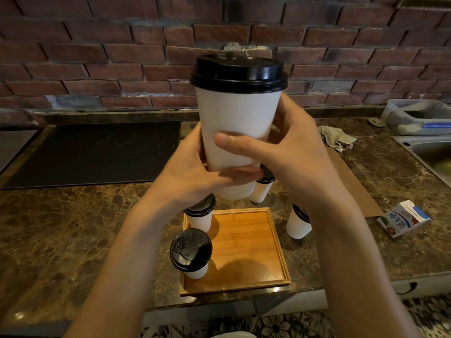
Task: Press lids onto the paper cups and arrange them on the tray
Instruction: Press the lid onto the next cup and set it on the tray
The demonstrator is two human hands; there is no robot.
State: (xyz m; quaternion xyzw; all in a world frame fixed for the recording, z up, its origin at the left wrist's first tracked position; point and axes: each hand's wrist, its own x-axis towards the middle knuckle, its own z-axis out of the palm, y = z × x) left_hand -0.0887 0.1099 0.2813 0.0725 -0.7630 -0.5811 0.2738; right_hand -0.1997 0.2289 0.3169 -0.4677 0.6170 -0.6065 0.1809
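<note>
I clamp both hands [244,164] round the lidded paper cup [238,123] above the tray [280,252]; I judge squeezing harder could pop its black lid [238,71].

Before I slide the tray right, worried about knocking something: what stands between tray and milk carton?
Between tray and carton, one lidded cup on the counter; head view.

Both hands, left hand [192,172] and right hand [290,152], grip a lidded cup [238,132] above the tray [275,240].
</note>
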